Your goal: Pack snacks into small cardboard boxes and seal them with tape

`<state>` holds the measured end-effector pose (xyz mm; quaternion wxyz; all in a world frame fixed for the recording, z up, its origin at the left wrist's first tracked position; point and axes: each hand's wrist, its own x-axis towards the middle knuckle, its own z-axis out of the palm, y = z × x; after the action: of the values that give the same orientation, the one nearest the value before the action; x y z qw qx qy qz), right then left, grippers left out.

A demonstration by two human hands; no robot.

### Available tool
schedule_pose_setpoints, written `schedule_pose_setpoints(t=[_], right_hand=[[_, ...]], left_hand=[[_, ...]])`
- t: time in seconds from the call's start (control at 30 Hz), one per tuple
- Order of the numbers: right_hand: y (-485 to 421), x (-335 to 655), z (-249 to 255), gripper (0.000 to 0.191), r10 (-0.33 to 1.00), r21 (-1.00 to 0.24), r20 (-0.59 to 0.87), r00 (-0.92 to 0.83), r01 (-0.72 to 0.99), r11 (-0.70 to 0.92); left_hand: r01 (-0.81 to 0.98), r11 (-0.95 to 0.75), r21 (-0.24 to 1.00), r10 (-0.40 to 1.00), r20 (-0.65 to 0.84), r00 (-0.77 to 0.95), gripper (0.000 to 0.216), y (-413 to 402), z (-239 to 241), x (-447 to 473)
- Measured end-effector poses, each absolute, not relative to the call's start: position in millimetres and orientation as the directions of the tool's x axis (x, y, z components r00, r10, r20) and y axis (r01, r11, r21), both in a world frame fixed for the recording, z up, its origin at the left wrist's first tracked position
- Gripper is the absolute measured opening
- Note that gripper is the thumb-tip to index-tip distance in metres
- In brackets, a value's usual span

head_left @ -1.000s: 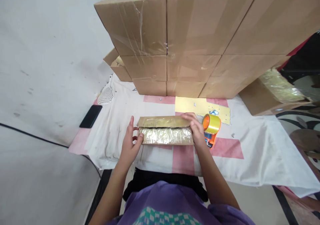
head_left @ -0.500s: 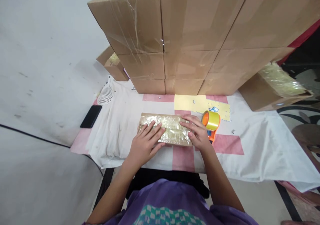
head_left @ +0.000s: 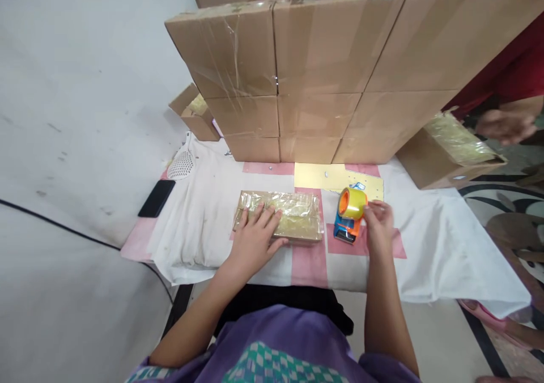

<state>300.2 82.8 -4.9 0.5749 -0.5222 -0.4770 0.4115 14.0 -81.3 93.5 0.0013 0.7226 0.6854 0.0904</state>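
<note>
Small cardboard box point(head_left: 304, 223) lies flat on the cloth-covered surface point(head_left: 208, 207), near the middle of its near edge, long side roughly parallel to that edge. Its top is crossed by shiny, wrinkled tape.

Left hand point(head_left: 257, 240): open, palm down, fingers spread over the left part of the box top; grips nothing that I can see from here.

Right hand point(head_left: 379, 216): partly curled, thumb and fingers drawn together at the right side of the tape dispenser point(head_left: 349, 224), seemingly in contact. Slight blur; cannot tell whether the grip is firm. The dispenser, orange and blue, carries a yellow tape roll point(head_left: 356, 204) and sits just right of the box, apart from it.

Toward the far edge: a yellow strip point(head_left: 314, 175), lying in front of a wall of stacked cartons point(head_left: 318, 49). At the left edge: a black phone point(head_left: 157, 198), with a white perforated object point(head_left: 182, 165) beyond it. At the far right corner: an open carton point(head_left: 431, 159) with shiny tape; a co-worker's hand point(head_left: 508, 125) is beside it, blurred.
</note>
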Motion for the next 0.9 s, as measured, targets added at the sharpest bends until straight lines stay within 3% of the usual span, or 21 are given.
schedule_pose_setpoints(t=[0.1, 0.2, 0.3, 0.43, 0.6, 0.67, 0.77, 0.9], right_hand=[[88, 307, -21, 0.044, 0.993, -0.999, -0.039, -0.109, 0.035, -0.035], [83, 308, -24, 0.043, 0.975, -0.987, 0.052, -0.215, 0.141, 0.084], [74, 305, -19, 0.041, 0.977, -0.98, 0.102, -0.187, 0.153, 0.131], [54, 295, 1, 0.04, 0.99, -0.991, 0.129, -0.059, -0.041, 0.127], [20, 282, 51, 0.046, 0.96, -0.955, 0.27, 0.069, -0.108, 0.276], [8, 277, 70, 0.058, 0.949, -0.945, 0.31, 0.057, -0.096, 0.314], [-1, 275, 84, 0.066, 0.942, -0.942, 0.336, -0.028, -0.031, 0.335], [-1, 276, 82, 0.057, 0.876, -0.871, 0.482, -0.026, 0.09, 0.482]], left_hand=[[0.988, -0.07, 0.14, 0.986, 0.157, 0.047, 0.061, -83, 93, 16], [0.986, -0.086, 0.143, 0.977, 0.204, 0.056, 0.06, -85, 93, 14], [0.985, -0.092, 0.143, 0.967, 0.247, 0.054, 0.058, -88, 95, 11], [0.969, -0.129, 0.211, 0.947, 0.315, 0.058, 0.05, -88, 102, 13], [0.819, -0.322, 0.476, 0.847, 0.531, 0.025, 0.025, -82, 114, 54], [0.692, -0.409, 0.595, 0.866, 0.493, 0.087, 0.03, -79, 118, 82], [0.519, -0.399, 0.756, 0.909, 0.401, 0.115, 0.031, -76, 120, 119], [0.315, -0.315, 0.895, 0.915, 0.375, -0.148, 0.027, -82, 114, 149]])
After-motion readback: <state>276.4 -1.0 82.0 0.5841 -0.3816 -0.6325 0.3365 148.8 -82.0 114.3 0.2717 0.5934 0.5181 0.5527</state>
